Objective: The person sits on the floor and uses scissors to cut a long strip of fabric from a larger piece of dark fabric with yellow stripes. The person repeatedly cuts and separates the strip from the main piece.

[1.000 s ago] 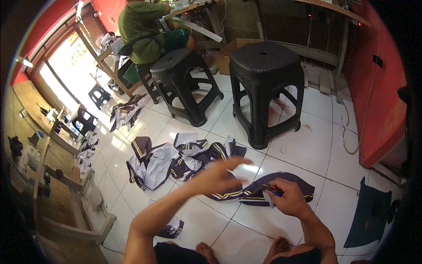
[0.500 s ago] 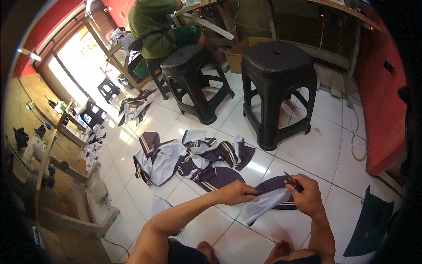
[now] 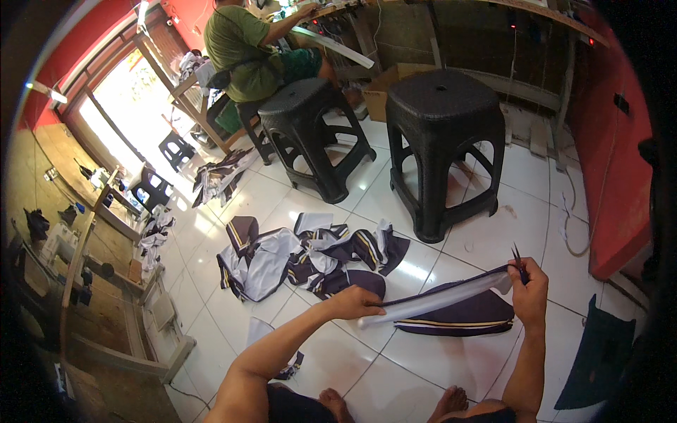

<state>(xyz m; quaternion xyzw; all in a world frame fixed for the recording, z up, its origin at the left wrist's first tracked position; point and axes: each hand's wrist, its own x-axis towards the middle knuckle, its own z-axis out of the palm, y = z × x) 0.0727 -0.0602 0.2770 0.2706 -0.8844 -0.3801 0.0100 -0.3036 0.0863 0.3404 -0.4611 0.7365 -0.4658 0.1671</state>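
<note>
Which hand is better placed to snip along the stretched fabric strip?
Probably right: the right hand holds small scissors at the strip's end, while the left hand only pinches the other end.

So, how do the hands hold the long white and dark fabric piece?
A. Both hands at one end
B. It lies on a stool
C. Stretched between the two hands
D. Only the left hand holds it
C: the fabric piece spans from left hand to right hand.
</note>
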